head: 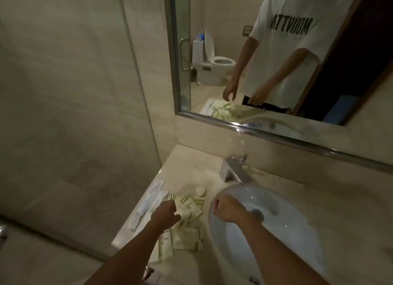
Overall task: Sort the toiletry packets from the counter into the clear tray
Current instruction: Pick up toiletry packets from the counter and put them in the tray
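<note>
Hands above the packet pile

Packets (pixel 191 208) lie in a loose heap on the counter (pixel 195 170), left of the sink (pixel 276 225). They are pale yellow with dark stripes on the ends. More packets (pixel 187 239) sit at the near side of the heap, close to the counter's near edge. Two long white wrapped things (pixel 146 201) lie at the left side of the heap, one beside the other, on a clear flat tray (pixel 119 240) that I can only just make out by its shiny edge. I cannot tell how far the tray goes under the heap.

My left hand (pixel 167 212) is over the left part of the heap. Its fingers are curled in, and I cannot tell if they have hold of a packet or nothing at all. My right hand (pixel 226 208) is over the left rim of the sink. Its fingers are curled into a loose fist, and I see nothing in it.

A small white round cap (pixel 201 191) sits on the counter just past the far side of the heap. A shiny metal tap (pixel 232 171) stands at the far side of the sink. A big mirror (pixel 276 51) hangs on the far wall. In it I can see a white toilet (pixel 214 61) and a person in a white shirt.
</note>
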Available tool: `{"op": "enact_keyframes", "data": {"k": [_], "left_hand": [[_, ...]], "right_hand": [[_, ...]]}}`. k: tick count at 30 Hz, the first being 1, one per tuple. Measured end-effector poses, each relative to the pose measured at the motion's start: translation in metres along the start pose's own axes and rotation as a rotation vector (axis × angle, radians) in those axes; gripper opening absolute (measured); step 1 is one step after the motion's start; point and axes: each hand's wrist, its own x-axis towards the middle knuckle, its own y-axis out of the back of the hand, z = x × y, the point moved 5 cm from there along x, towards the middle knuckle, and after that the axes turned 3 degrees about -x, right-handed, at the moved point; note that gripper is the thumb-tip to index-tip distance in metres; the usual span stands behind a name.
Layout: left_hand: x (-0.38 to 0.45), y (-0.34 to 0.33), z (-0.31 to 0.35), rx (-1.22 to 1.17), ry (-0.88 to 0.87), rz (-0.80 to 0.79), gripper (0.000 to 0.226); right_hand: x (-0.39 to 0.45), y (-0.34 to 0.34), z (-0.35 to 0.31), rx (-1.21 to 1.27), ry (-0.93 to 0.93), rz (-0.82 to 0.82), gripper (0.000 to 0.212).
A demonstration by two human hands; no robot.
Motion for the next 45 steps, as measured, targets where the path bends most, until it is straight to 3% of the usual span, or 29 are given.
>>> {"op": "enact_keyframes", "data": {"k": [4, 8, 11, 17, 27, 30, 32, 35, 41, 45], "left_hand": [[0.020, -0.006, -0.017, 0.012, 0.052, -0.006, 0.037], [0.023, -0.013, -0.012, 0.046, 0.063, 0.027, 0.076], [0.024, -0.018, -0.008, 0.083, 0.034, 0.063, 0.088], [0.044, -0.036, -0.022, 0.082, 0.035, 0.025, 0.079], [0.036, -0.030, -0.005, -0.029, -0.024, 0.051, 0.062], [0.066, -0.032, -0.001, -0.157, -0.026, -0.118, 0.045], [0.067, -0.028, 0.001, -0.301, -0.008, -0.246, 0.035], [0.066, -0.019, -0.007, -0.468, -0.016, -0.410, 0.031], [0.068, 0.003, -0.005, -0.618, -0.059, -0.397, 0.028], [0.067, 0.003, 0.029, -0.645, -0.100, -0.374, 0.040]], "right_hand": [[0.023, -0.011, -0.015, 0.012, -0.028, -0.004, 0.010], [0.027, -0.017, -0.019, -0.002, -0.021, 0.025, 0.015], [0.032, -0.027, -0.021, 0.023, -0.031, 0.010, 0.009], [0.061, -0.054, -0.032, 0.032, -0.064, 0.020, 0.026], [0.062, -0.056, -0.021, 0.162, -0.157, 0.007, 0.028], [0.078, -0.050, -0.008, 0.252, -0.224, -0.030, 0.003], [0.081, -0.047, -0.007, 0.303, -0.190, -0.080, 0.026], [0.084, -0.039, -0.008, 0.334, -0.185, -0.129, 0.019], [0.083, -0.010, 0.005, 0.428, -0.185, -0.004, 0.022], [0.063, 0.010, 0.038, 0.495, -0.264, 0.072, 0.023]]}}
